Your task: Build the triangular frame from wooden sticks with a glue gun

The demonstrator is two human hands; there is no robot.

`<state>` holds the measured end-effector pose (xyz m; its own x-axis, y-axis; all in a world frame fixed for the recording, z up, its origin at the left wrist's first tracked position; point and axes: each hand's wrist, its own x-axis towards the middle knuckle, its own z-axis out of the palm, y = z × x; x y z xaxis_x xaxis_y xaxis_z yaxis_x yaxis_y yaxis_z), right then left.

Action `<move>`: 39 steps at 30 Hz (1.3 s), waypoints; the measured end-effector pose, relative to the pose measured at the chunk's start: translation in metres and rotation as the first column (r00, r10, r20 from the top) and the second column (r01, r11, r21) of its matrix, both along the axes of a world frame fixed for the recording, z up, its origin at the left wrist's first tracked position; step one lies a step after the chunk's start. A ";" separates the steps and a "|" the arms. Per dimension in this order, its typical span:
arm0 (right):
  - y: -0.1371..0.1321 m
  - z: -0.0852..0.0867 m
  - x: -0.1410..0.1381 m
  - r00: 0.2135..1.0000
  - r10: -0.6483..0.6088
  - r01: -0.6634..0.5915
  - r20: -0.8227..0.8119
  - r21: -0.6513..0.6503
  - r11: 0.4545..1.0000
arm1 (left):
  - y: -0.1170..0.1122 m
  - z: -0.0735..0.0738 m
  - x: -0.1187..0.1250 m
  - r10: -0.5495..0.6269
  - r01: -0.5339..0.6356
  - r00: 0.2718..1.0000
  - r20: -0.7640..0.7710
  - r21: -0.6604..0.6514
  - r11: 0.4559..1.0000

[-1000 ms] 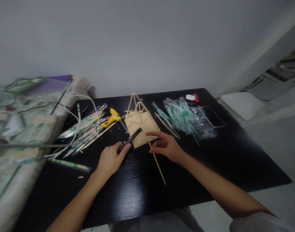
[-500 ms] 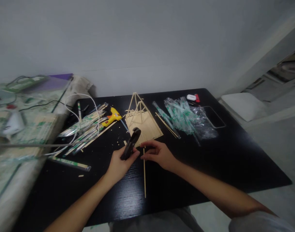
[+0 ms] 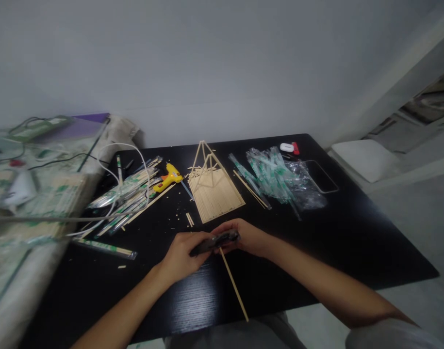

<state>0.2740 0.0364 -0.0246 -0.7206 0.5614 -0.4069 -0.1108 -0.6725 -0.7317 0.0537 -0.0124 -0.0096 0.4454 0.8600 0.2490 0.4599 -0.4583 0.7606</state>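
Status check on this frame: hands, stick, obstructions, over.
Left hand shut on dark cutter. Right hand shut on thin wooden stick, cutter at its upper end. Stick-built model lies beyond, apart from both hands.

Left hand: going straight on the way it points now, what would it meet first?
Probably the right hand, directly past the tip of the dark hand tool that the left hand grips; the right hand holds a wooden stick there. Depth is unclear.

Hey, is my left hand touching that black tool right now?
Touching. The head view shows the left hand with its fingers wrapped around the black tool, with no gap between them.
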 end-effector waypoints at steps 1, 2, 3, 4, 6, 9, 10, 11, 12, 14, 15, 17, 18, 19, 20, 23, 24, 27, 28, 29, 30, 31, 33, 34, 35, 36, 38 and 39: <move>0.001 -0.001 0.001 1.000 0.015 -0.015 0.005 -0.008 1.000 | 0.001 0.001 -0.001 -0.019 0.019 1.000 -0.011 0.029 0.999; 0.002 -0.003 0.001 1.000 0.024 -0.024 0.009 -0.012 1.000 | 0.002 0.001 -0.002 -0.035 0.036 0.999 -0.020 0.055 0.998; 0.002 -0.003 0.001 0.999 0.030 -0.030 0.011 -0.015 0.999 | 0.002 0.001 -0.002 -0.047 0.049 0.998 -0.029 0.073 0.996; 0.003 -0.003 0.001 0.999 0.035 -0.034 0.012 -0.019 0.999 | 0.003 0.001 -0.003 -0.058 0.061 0.998 -0.038 0.084 0.995; 0.003 -0.002 0.000 0.999 0.038 -0.037 0.017 -0.031 0.999 | 0.004 0.001 -0.004 -0.068 0.074 0.996 -0.062 0.091 0.993; 0.002 0.001 -0.001 0.999 0.032 -0.030 0.033 -0.060 0.998 | 0.004 -0.001 -0.006 -0.080 0.091 0.991 -0.111 0.094 0.991; 0.002 0.002 -0.001 0.999 0.031 -0.028 0.037 -0.069 0.997 | 0.004 -0.002 -0.007 -0.080 0.092 0.988 -0.129 0.091 0.992; 0.002 0.003 -0.001 0.999 0.031 -0.028 0.038 -0.075 0.997 | 0.004 -0.003 -0.007 -0.077 0.090 0.986 -0.145 0.086 0.992; 0.002 0.004 -0.001 0.999 0.032 -0.029 0.037 -0.078 0.997 | 0.004 -0.003 -0.008 -0.072 0.085 0.984 -0.160 0.077 0.993; 0.002 0.006 -0.001 0.999 0.034 -0.031 0.034 -0.073 0.997 | 0.003 -0.003 -0.008 -0.061 0.073 0.981 -0.187 0.061 0.995; 0.002 0.006 -0.002 0.999 0.034 -0.032 0.033 -0.067 0.997 | 0.003 -0.003 -0.008 -0.057 0.069 0.979 -0.198 0.055 0.996; 0.002 0.007 -0.002 0.999 0.027 -0.025 0.036 -0.056 0.998 | 0.003 -0.003 -0.008 -0.052 0.062 0.975 -0.217 0.043 0.997; 0.002 0.007 -0.002 0.999 0.022 -0.019 0.040 -0.054 0.998 | 0.003 -0.002 -0.007 -0.048 0.057 0.973 -0.227 0.035 0.998; 0.002 0.008 -0.002 0.999 0.020 -0.017 0.042 -0.055 0.998 | 0.002 -0.002 -0.007 -0.041 0.048 0.971 -0.235 0.026 0.998; 0.002 0.008 -0.002 0.999 0.022 -0.020 0.044 -0.059 0.998 | 0.002 -0.001 -0.006 -0.032 0.037 0.970 -0.240 0.015 0.999; 0.001 0.008 -0.002 0.998 0.054 -0.051 0.043 -0.064 0.997 | 0.002 0.001 -0.005 0.007 -0.015 0.976 -0.215 -0.033 0.999; 0.001 0.007 -0.002 0.998 0.053 -0.050 0.040 -0.054 0.997 | 0.002 0.001 -0.004 0.025 -0.037 0.981 -0.193 -0.058 0.998; -0.003 0.005 -0.003 0.999 0.003 -0.003 0.035 0.008 1.000 | 0.002 0.001 -0.001 0.080 -0.099 0.990 -0.119 -0.159 0.982; -0.004 0.003 -0.004 0.999 -0.013 0.012 0.034 0.027 1.000 | 0.002 0.002 0.000 0.096 -0.114 0.990 -0.100 -0.195 0.974; -0.004 0.002 -0.004 0.999 -0.021 0.019 0.034 0.042 0.999 | 0.003 0.002 0.002 0.109 -0.125 0.991 -0.082 -0.229 0.965; -0.005 0.000 -0.005 0.999 -0.024 0.022 0.034 0.055 0.998 | 0.003 0.003 0.004 0.120 -0.133 0.991 -0.065 -0.258 0.957; -0.005 -0.001 -0.006 0.999 -0.023 0.021 0.034 0.068 0.997 | 0.003 0.003 0.005 0.129 -0.138 0.990 -0.050 -0.281 0.950; -0.005 -0.003 -0.007 0.999 -0.018 0.014 0.041 0.103 0.995 | 0.004 0.004 0.007 0.140 -0.141 0.990 -0.027 -0.313 0.939; -0.005 -0.004 -0.007 0.998 -0.021 0.013 0.054 0.127 0.992 | 0.005 0.004 0.008 0.143 -0.141 0.990 -0.019 -0.324 0.935; -0.004 -0.004 -0.007 0.997 -0.032 0.020 0.072 0.159 0.987 | 0.005 0.004 0.008 0.146 -0.143 0.989 -0.014 -0.331 0.933; -0.004 -0.004 -0.007 0.995 -0.053 0.035 0.089 0.194 0.980 | 0.005 0.003 0.008 0.154 -0.149 0.988 -0.010 -0.334 0.931; -0.003 -0.003 -0.007 0.988 -0.108 0.076 0.108 0.263 0.962 | 0.005 0.001 0.008 0.172 -0.164 0.985 -0.006 -0.334 0.928; -0.003 -0.003 -0.007 0.986 -0.131 0.095 0.107 0.291 0.952 | 0.005 0.000 0.008 0.182 -0.173 0.983 -0.006 -0.330 0.928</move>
